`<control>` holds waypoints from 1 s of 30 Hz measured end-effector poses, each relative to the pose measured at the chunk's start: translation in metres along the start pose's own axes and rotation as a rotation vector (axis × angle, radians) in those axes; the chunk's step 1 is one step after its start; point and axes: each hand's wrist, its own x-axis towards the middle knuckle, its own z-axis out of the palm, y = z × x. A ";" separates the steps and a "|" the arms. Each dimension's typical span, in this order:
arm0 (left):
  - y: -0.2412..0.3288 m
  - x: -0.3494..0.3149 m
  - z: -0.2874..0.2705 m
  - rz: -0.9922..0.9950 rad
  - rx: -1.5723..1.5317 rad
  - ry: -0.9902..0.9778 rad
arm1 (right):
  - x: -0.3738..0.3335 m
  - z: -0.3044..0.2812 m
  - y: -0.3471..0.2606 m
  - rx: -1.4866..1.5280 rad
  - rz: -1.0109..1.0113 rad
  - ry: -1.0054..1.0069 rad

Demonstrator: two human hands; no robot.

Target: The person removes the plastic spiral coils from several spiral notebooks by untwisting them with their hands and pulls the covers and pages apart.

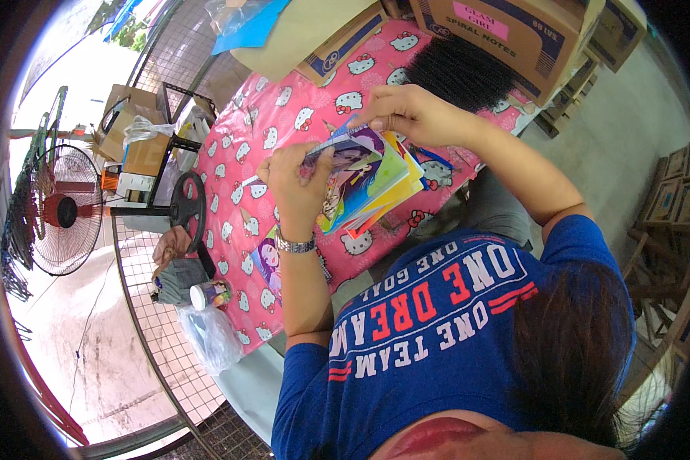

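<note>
Above the pink tablecloth (284,115), both hands' fingers (376,123) grip colourful booklets (368,180); cardboard box (506,38) closed.

Lower part of fanned stack of colourful thin booklets (372,180) hidden behind left hand (299,184). Right hand (414,115) fingertips cover stack's top corner. Brown cardboard box (514,31) cut off by top edge. Counter (245,146) far end buried under boxes. Small white-capped jar (207,295) label too small to tell.

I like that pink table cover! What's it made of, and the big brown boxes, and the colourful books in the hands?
Pink table cover: probably plastic or vinyl, slightly shiny with a printed pattern. Brown boxes: cardboard, matte with folded edges. Colourful books: paper with seemingly glossy covers, thin and bending in the left hand.
</note>
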 end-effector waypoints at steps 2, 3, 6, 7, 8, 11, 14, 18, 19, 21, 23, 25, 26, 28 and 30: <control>-0.002 0.000 0.000 0.006 -0.009 -0.012 | 0.003 0.002 0.004 0.191 0.147 -0.035; -0.003 0.000 0.000 0.009 -0.014 -0.017 | 0.003 0.002 0.004 0.183 0.109 -0.024; -0.008 0.000 -0.003 -0.011 -0.023 -0.065 | 0.004 0.003 0.006 0.118 -0.017 0.023; -0.007 0.001 -0.004 -0.019 -0.020 -0.082 | 0.004 0.002 0.008 0.068 -0.069 0.050; -0.006 0.002 -0.006 -0.027 -0.017 -0.099 | 0.003 0.002 0.009 0.019 -0.122 0.078; -0.008 0.001 -0.006 -0.041 -0.025 -0.115 | 0.003 0.002 0.009 -0.167 -0.231 0.121; -0.008 0.002 -0.006 -0.042 -0.044 -0.112 | 0.003 0.004 0.009 -0.155 -0.275 0.117; -0.005 0.002 -0.007 -0.067 -0.063 -0.134 | 0.001 0.009 0.006 0.398 0.198 -0.039; -0.003 0.001 -0.007 -0.047 -0.047 -0.134 | 0.001 0.007 0.001 0.428 0.327 -0.070; 0.001 0.003 -0.007 -0.005 -0.014 -0.136 | 0.002 0.008 -0.002 0.309 0.304 -0.031; 0.014 0.008 -0.004 -0.009 -0.019 -0.158 | 0.002 0.014 0.002 0.013 0.000 0.101; 0.024 0.012 0.001 0.005 -0.006 -0.173 | 0.005 0.007 0.001 0.041 0.020 0.055; 0.028 0.014 0.004 0.025 0.010 -0.179 | 0.006 0.003 -0.001 0.055 0.033 0.036; 0.028 0.015 0.008 0.053 0.029 -0.186 | 0.009 0.001 -0.005 -0.048 -0.023 0.019; 0.024 0.012 0.008 0.061 0.045 -0.189 | 0.013 -0.005 -0.017 -0.063 0.027 -0.048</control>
